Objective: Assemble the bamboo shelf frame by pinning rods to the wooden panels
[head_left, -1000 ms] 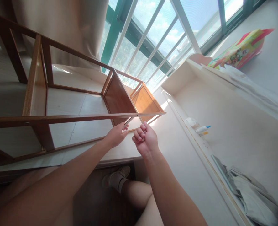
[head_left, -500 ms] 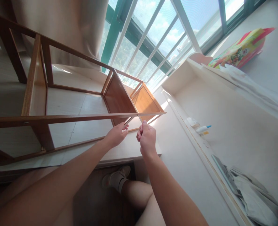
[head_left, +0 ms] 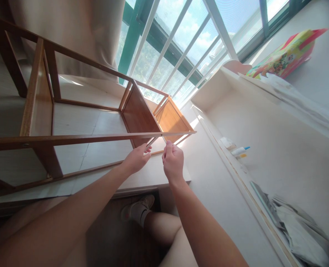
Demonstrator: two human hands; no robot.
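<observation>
A long wooden shelf frame [head_left: 69,139] lies on its side across a pale platform [head_left: 105,155]. My left hand [head_left: 136,158] grips the frame near its right end, fingers curled round a thin lower rail. My right hand [head_left: 172,161] is closed in a fist just right of it, under the frame's front rail, pinching something thin that I cannot make out.
A window with white bars [head_left: 181,48] and a beige curtain [head_left: 78,33] lie beyond the frame. A white shelf unit [head_left: 264,148] at right holds a small tube [head_left: 240,151], papers [head_left: 300,230] and a colourful bag [head_left: 283,55]. My legs and a white shoe [head_left: 138,211] are below.
My right hand turned and moved up toward the frame's front rail, from a knuckles-up fist to a closer pinch. My left hand stayed on the rail. The view shifted slightly.
</observation>
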